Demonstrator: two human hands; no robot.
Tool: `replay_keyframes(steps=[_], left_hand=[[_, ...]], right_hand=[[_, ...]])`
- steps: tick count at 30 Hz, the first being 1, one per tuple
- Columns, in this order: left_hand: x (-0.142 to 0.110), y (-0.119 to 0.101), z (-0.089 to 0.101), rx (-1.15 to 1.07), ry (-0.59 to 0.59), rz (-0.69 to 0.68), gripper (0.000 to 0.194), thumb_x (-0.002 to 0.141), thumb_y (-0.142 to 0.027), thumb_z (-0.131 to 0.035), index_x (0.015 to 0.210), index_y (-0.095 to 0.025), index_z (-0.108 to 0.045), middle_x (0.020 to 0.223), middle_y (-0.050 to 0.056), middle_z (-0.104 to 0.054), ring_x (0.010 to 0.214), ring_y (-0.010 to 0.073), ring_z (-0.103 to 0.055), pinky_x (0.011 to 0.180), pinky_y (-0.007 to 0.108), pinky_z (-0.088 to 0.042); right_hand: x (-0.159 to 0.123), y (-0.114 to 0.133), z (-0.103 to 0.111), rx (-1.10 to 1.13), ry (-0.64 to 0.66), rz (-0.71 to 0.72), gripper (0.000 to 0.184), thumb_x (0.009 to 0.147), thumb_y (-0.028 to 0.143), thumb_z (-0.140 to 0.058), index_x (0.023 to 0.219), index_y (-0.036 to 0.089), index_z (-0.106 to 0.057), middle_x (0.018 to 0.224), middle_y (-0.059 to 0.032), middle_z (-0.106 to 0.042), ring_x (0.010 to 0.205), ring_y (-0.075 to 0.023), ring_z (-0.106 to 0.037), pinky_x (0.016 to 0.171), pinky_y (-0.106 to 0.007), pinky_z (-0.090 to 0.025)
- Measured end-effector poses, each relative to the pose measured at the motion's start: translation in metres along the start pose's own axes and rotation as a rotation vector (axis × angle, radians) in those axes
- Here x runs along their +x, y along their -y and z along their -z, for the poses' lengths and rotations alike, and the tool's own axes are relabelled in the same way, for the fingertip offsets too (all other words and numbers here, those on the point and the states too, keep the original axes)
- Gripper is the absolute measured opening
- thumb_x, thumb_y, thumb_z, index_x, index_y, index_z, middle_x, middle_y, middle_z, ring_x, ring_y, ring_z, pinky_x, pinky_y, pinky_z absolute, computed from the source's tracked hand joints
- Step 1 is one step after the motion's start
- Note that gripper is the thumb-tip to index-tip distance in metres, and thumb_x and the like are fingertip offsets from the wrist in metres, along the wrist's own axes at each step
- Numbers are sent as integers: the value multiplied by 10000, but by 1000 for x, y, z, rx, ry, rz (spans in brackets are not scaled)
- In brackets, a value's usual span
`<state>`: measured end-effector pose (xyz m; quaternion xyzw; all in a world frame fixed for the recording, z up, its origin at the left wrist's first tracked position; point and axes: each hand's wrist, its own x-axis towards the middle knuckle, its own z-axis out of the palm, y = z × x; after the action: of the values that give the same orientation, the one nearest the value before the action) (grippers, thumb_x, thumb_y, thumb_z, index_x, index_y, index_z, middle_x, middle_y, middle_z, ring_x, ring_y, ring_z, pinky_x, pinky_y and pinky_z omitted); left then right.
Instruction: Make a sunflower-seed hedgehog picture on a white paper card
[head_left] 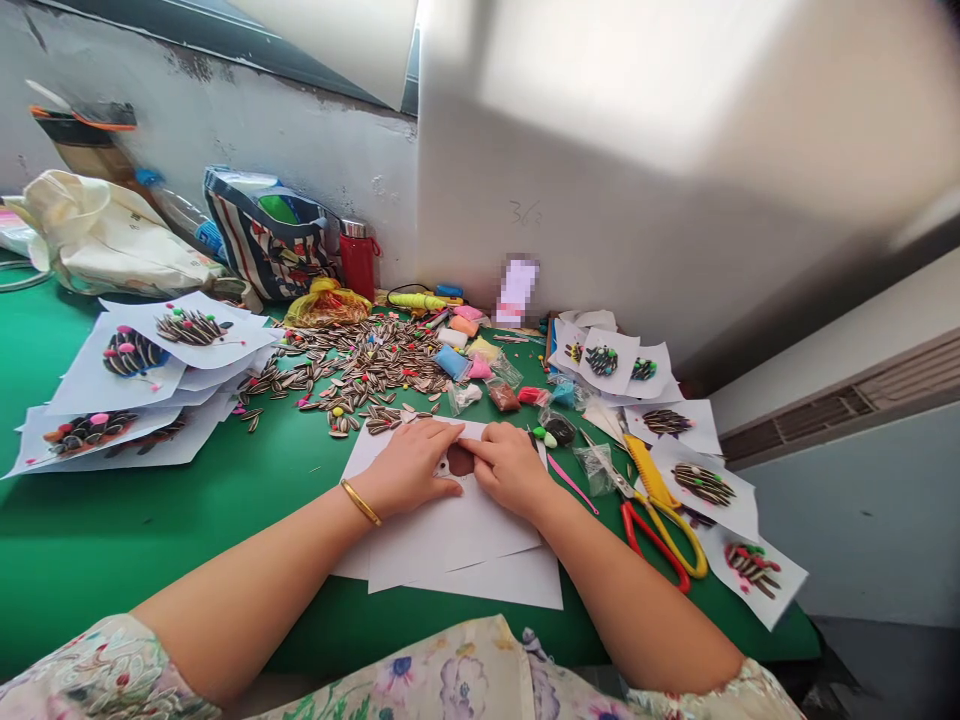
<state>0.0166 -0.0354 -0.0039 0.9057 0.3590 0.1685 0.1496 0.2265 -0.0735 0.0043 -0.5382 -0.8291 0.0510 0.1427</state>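
Note:
My left hand [411,464] lies on a stack of white paper [469,540], its fingers stretched forward and the thumb held apart. From the other side my right hand [514,468] rests on the same sheet, index finger extended towards the left fingertips. Between the hands is a flattened brown patch of modelling clay [460,460], partly covered by my fingers. Small dark marks show on the paper beside the patch. Neither hand lifts anything. Just beyond the top sheet spreads a heap of striped sunflower seeds [375,360].
Finished seed hedgehog pictures lie at left [187,380] and right [705,485]. Scissors [660,530], a pink tool [572,485], a yellow cutter [649,470] and bagged clay [502,395] are beside my right hand. A red flask [357,262] and bags [112,235] stand along the wall.

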Motion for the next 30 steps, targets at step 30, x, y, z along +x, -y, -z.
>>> replay_keyframes(steps=[30], left_hand=[[-1, -5, 7, -30, 31, -18, 592, 741, -422, -800, 1280, -262, -616, 1371, 81, -593, 1284, 304, -512, 1107, 481, -362]], right_hand=[[-7, -17, 6, 16, -21, -19, 352, 918, 182, -544, 1197, 300, -722, 917, -50, -602, 898, -202, -502, 776, -338, -314]])
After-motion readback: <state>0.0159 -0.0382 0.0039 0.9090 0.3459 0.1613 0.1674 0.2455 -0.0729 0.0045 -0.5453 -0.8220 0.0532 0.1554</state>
